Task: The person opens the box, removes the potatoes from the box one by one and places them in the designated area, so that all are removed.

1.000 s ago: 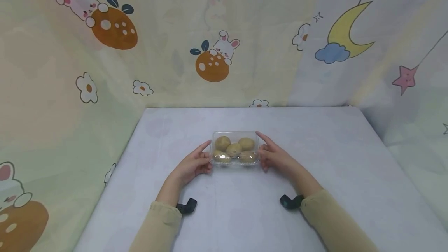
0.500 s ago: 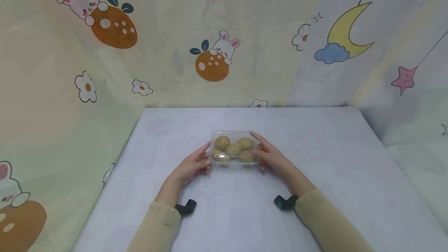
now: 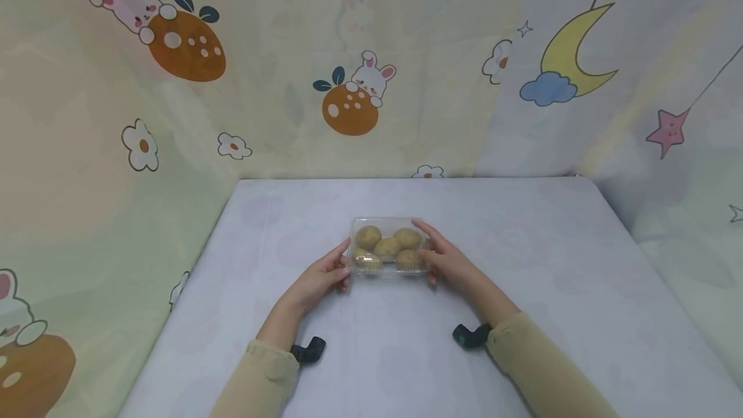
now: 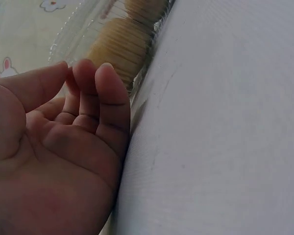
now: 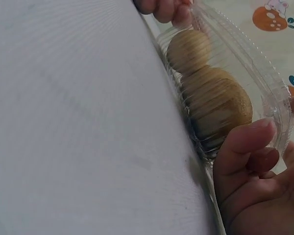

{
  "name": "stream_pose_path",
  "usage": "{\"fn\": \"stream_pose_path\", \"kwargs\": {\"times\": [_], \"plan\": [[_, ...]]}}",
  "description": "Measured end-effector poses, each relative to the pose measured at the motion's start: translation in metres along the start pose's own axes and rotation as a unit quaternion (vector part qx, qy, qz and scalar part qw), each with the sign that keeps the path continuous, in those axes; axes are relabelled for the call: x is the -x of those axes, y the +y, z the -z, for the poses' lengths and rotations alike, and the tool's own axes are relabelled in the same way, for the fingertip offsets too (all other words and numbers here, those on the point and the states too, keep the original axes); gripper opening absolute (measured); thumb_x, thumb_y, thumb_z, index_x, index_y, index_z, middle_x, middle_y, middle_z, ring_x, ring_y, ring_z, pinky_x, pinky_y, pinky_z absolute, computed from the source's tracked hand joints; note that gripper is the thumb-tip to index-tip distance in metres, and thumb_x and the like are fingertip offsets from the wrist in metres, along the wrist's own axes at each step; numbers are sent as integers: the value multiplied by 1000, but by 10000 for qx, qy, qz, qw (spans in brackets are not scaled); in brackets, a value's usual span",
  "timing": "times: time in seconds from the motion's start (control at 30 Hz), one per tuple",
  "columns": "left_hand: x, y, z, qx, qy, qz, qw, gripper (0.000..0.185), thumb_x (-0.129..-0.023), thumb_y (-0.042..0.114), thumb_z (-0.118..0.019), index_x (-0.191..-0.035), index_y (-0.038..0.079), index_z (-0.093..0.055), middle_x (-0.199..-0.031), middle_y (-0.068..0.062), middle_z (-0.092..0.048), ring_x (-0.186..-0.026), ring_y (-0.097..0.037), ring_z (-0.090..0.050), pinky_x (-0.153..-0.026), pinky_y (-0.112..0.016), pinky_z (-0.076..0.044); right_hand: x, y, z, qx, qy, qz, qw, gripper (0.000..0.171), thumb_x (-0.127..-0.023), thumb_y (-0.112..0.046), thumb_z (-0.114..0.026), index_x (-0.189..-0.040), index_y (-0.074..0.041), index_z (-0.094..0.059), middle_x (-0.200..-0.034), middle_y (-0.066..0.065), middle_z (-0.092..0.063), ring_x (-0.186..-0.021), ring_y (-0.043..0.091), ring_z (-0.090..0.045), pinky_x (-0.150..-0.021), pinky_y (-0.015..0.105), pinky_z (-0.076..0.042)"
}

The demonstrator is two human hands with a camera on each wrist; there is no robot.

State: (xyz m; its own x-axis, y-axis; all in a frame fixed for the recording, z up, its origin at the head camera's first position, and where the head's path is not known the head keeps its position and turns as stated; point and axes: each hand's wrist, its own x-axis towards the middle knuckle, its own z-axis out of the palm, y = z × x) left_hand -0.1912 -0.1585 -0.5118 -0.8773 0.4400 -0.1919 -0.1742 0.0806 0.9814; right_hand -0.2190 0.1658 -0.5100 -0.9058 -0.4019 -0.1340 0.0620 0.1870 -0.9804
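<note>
A clear plastic clamshell container sits on the white-covered table, its lid down. Inside are several tan-brown, potato-like rounded pieces. At the container's left end, my left hand holds the side, thumb by the front corner and index finger along the edge. My right hand grips the opposite end, its index finger at the far corner and its thumb over the near part of the lid. In the right wrist view, curled fingers press at the ridged end wall. The left wrist view shows the left fingertips close against the container.
A white cloth covers the table around the container. Behind and at both sides hangs a printed curtain with rabbits, flowers and a moon. Each wrist carries a small black camera on its inner side.
My right hand has moved left, from beside the container to over its right edge, with thumb and index finger on it. The left hand and container have barely shifted.
</note>
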Motion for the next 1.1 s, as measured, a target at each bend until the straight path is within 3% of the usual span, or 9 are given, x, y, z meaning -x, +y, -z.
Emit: {"fn": "stream_pose_path", "kwargs": {"times": [0.3,0.47,0.63,0.83,1.0,1.1], "plan": [[0,-1,-1,-50,-107,-109,9999,70,-99,9,-54,-158,25,-21,-103,-4,-49,-86,-17,-59,-83,-34,-56,0,1,0,-130,-73,18,9999,69,-99,-13,-55,-152,-46,-26,-94,11,-43,-55,15,-44,-42,29,-48],[1,-1,-7,-181,225,-201,9994,63,-101,11,-51,-158,21,-24,-98,-4,-52,-82,-18,-61,-79,-33,-57,-1,2,-3,-163,-176,53,9997,69,-99,-12,-53,-153,-43,-23,-94,10,-42,-54,16,-46,-41,31,-48],[0,-2,-12,-459,557,-111,9973,56,-103,19,-50,-156,25,-30,-91,-7,-56,-78,-18,-62,-77,-33,-58,-1,0,-4,-109,-126,-28,9999,70,-99,-14,-55,-152,-47,-24,-93,9,-41,-52,18,-47,-41,33,-48],[-5,-4,-10,-19,802,32,9968,54,-102,14,-50,-152,31,-36,-98,-6,-52,-77,-18,-60,-73,-34,-56,0,2,-1,-125,-88,-1,9999,68,-97,-16,-58,-151,-46,-28,-91,10,-43,-56,16,-47,-42,32,-49],[-6,-1,-9,562,885,200,9943,39,-104,22,-43,-142,21,-47,-93,-6,-55,-76,-18,-59,-71,-33,-56,-1,3,0,-190,-127,26,9997,67,-97,-19,-60,-150,-47,-30,-90,11,-45,-56,16,-47,-42,32,-49],[-5,3,-10,582,938,232,9936,36,-104,28,-40,-138,17,-49,-91,-5,-55,-74,-18,-58,-68,-32,-55,-1,3,1,-231,-112,17,9997,66,-96,-21,-61,-149,-47,-31,-90,10,-45,-56,17,-48,-43,33,-50]]}}
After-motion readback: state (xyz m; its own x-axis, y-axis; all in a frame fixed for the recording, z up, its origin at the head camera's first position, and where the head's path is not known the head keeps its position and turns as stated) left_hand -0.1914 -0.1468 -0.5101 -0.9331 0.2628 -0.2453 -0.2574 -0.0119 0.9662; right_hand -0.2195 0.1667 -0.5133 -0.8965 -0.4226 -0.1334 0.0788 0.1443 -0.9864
